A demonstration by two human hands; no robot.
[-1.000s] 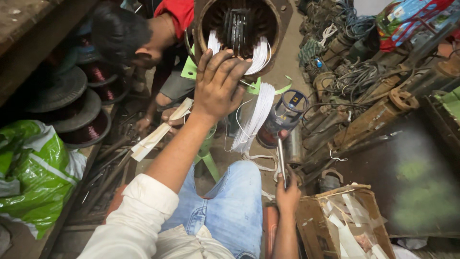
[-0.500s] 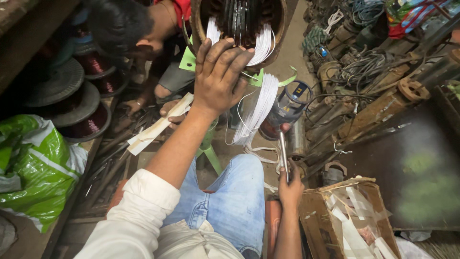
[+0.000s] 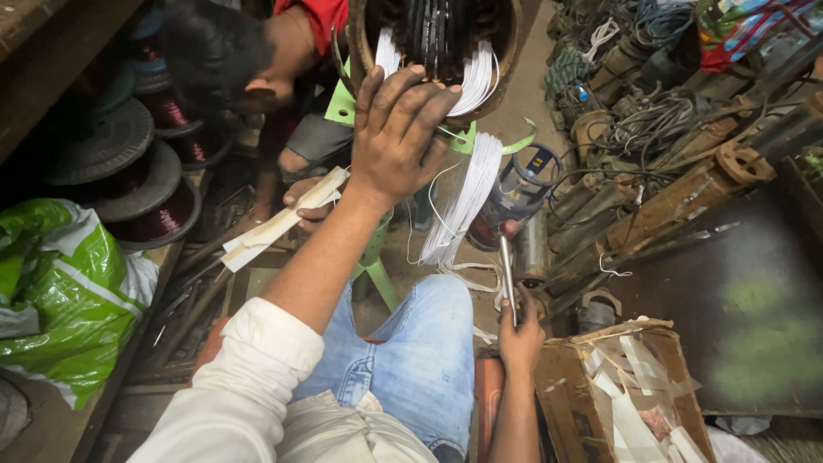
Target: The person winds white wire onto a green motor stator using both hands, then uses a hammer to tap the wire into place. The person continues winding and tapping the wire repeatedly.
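The left hand (image 3: 396, 137) lies flat, gripping nothing, on the motor stator (image 3: 437, 51) rim. Below the stator, the right hand (image 3: 519, 336) clenches a metal rod (image 3: 507, 274) beside hanging white strips (image 3: 463, 201); clutter crowds the rod's right.

Rolled white sleeve on left arm; blue jeans; bare right forearm

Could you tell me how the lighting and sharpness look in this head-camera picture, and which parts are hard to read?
In the head view, light falls mainly on the left hand on the round motor housing and on the white sleeve, both fairly sharp; the right hand with its thin metal rod is dimmer; the corners sink into shadow, and the dark panel at right looks smeared, greenish.
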